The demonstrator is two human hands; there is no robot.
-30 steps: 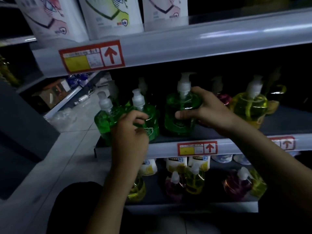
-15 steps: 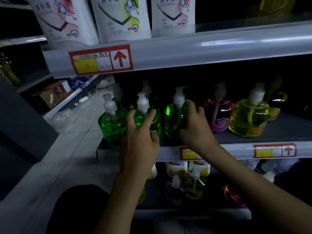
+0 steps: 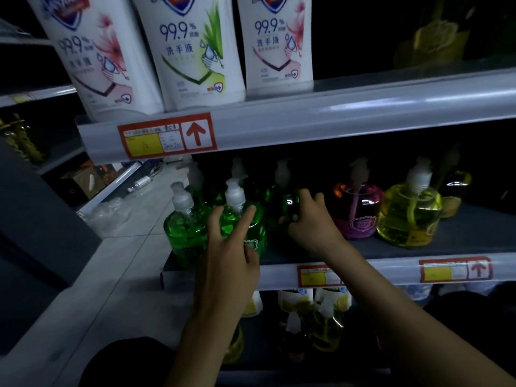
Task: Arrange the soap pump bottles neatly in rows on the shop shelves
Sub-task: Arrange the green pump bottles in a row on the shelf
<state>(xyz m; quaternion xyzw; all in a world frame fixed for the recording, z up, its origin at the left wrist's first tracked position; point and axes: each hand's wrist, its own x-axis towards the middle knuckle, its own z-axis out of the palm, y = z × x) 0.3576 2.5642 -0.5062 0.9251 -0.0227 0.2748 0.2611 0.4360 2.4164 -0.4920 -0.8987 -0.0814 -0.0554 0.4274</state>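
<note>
soap pump bottles stand in a row on the middle shelf; left hand presses straight, spread fingers against the second green bottle, right hand curls round the third green bottle, just beside the purple bottle

Top: three white hand-wash pouches | centre left: red price tag, yellow panel, up arrow | left: cardboard box, crumpled clear plastic on grey floor tiles

"99.9%" – white bottles, arrow – shelf tag
</note>
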